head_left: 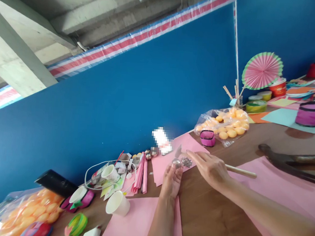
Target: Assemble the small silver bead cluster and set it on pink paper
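The slim tool handle (243, 171) looks like smooth, pale wood, while the heap of small bits (187, 162) glints like metal. The pink sheet (157, 170) is matt paper; the brown tabletop (210, 209) looks smooth with a soft sheen. The claw hammer (276, 162) has dull, dark metal; the bag (200, 122), crinkled, glossy clear plastic; the round fan (262, 71), pleated paper.
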`<state>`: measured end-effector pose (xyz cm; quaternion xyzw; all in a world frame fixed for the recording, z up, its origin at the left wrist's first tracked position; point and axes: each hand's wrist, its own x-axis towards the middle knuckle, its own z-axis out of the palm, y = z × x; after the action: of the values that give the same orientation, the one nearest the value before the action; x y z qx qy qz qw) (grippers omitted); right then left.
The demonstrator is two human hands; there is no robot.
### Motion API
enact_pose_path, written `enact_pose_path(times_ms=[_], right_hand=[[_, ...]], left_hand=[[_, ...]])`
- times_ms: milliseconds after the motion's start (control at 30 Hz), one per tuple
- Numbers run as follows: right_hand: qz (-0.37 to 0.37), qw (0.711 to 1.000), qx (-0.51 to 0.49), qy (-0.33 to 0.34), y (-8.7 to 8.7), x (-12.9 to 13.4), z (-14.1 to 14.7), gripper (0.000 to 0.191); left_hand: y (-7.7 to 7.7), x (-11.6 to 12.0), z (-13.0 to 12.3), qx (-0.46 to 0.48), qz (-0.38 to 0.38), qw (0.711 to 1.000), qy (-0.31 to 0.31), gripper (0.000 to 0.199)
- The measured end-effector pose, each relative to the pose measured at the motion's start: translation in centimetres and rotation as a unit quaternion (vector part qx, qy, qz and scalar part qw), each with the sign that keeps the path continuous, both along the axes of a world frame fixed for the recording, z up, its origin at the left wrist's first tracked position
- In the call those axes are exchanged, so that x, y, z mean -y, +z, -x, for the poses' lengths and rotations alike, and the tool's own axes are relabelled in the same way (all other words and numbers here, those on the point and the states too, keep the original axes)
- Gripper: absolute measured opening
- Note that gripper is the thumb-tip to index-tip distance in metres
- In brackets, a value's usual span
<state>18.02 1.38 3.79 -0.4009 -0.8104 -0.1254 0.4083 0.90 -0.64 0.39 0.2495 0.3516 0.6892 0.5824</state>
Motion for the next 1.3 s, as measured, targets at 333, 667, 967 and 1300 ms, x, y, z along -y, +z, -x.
enact_pose_path(times_ms=[333,667,967,1300], right_hand=[[-0.003,1.000,-0.003,-0.004,0.05,-0.11,0.04,0.040],[0.004,1.000,-0.001,-0.006,-0.07,-0.03,0.02,0.041],[0.012,1.000,0.007,-0.017,-0.07,-0.29,-0.04,0.039],[0.027,0.999,0.027,0.016,-0.69,-0.26,0.31,0.044]], left_hand=[[-0.05,-0.07,0.18,0.020,0.011,1.000,-0.007,0.022],[-0.36,-0.31,0.28,0.035,0.019,0.999,-0.016,0.023],[-0.06,-0.41,0.34,0.086,0.048,0.995,0.022,0.015],[-0.33,-0.32,0.31,0.062,0.022,0.998,0.001,0.015]])
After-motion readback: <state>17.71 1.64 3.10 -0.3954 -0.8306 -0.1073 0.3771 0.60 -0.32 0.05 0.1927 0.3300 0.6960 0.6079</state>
